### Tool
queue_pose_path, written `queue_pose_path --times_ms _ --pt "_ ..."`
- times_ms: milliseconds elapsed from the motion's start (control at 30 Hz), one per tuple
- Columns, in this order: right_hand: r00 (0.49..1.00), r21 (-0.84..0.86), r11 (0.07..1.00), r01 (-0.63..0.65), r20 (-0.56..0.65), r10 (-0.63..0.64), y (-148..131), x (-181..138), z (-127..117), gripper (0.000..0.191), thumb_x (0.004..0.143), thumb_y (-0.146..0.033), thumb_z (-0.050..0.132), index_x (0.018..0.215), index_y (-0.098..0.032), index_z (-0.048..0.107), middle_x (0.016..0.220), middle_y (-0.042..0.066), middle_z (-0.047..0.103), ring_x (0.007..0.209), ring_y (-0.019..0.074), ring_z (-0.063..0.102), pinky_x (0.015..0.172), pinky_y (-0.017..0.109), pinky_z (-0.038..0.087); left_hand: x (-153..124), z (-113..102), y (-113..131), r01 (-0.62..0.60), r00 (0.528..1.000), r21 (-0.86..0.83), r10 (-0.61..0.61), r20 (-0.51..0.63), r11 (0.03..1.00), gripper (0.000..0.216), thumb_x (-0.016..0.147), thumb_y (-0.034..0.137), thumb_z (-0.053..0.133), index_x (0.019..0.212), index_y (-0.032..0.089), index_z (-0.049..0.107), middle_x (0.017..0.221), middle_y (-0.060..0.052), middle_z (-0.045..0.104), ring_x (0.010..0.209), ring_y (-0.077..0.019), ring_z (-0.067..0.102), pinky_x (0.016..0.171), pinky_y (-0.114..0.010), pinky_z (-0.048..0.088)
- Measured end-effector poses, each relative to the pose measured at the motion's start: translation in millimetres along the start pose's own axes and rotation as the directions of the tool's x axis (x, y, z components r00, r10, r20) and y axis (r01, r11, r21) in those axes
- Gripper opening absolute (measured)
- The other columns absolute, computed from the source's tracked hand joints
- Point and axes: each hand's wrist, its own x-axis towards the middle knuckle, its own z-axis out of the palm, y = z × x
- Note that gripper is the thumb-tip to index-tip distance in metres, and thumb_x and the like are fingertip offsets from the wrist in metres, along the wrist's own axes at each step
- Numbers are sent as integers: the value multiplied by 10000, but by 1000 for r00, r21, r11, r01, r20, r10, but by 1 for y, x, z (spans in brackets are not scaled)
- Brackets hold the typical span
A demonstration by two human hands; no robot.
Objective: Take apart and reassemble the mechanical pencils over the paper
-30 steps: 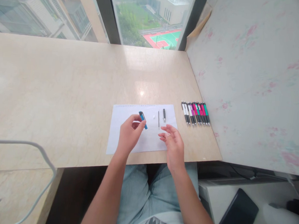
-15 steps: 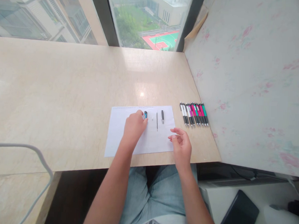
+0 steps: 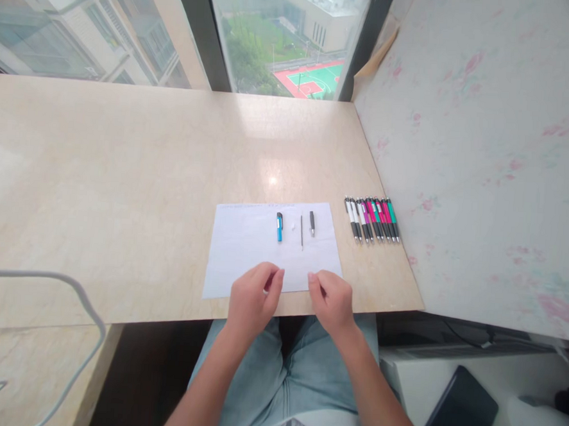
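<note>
On the white sheet of paper (image 3: 244, 249) lie the parts of a pen, side by side. They are a blue pen barrel (image 3: 280, 228) with a black clip, a tiny whitish piece (image 3: 293, 226), a thin dark ink refill (image 3: 301, 232) and a black grip section (image 3: 312, 224) with a metal tip. My left hand (image 3: 254, 296) is loosely curled at the paper's near edge, below the barrel, with nothing visible in it. Curled in the same way, my right hand (image 3: 332, 298) is by the near right corner of the sheet. Neither touches the parts.
Several click pens (image 3: 371, 219) in white, purple, pink and green lie in a row right of the paper, close to the flowered wall (image 3: 480, 173). A grey cable (image 3: 80, 290) loops over the desk's left side. Windows stand behind the desk (image 3: 123, 164).
My left hand has let go of the blue barrel, now lying on the paper, and drawn back toward me. My right hand has moved back too, its fingers curling in.
</note>
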Motion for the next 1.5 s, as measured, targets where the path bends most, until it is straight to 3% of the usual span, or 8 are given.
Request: queue_pose_path --times_ms 100,200,633,933,1300,1500 --pt "980 5 989 150 129 -149 -3 -11 11 418 986 -271 439 571 -236 397 547 -15 457 541 142 424 570 302 309 -23 10 -7 -83 992 -27 85 92 996 202 907 237 559 705 225 557 627 -2 541 577 -152 455 597 -286 314" --pt "969 -26 976 216 128 -211 -6 -18 21 400 971 -233 448 571 -233 445 549 -2 499 542 149 444 567 302 306 -30 18 -13 -151 985 50 145 98 987 269 909 217 533 641 224 510 596 -7 519 559 -157 442 583 -298 295" --pt "963 -154 953 261 -18 -267 -4 -19 32 396 977 -209 450 581 -219 468 549 -5 516 544 137 450 581 310 293 -31 28 -17 -307 947 374 322 23 875 299 954 170 481 658 213 483 604 3 533 578 -150 468 584 -296 313" --pt "968 -166 955 247 0 -251 -5 -18 31 397 977 -211 450 581 -216 474 551 -4 521 553 137 454 592 310 293 -31 29 -16 -301 948 404 315 34 864 297 955 174 483 660 211 479 607 3 535 582 -147 473 582 -296 315" --pt "985 -64 984 166 56 -162 -5 -17 27 391 973 -240 440 583 -210 433 556 -13 488 557 125 432 590 293 281 -31 27 -16 -269 962 362 265 61 893 302 967 206 468 666 211 485 618 2 542 586 -143 474 591 -291 323" --pt "976 247 953 -176 173 135 -11 -2 9 455 995 -377 420 571 -212 390 517 -55 358 504 102 370 521 252 281 -31 21 -12 -152 988 123 149 33 981 290 981 262 466 706 202 536 615 17 530 561 -121 469 571 -263 343"
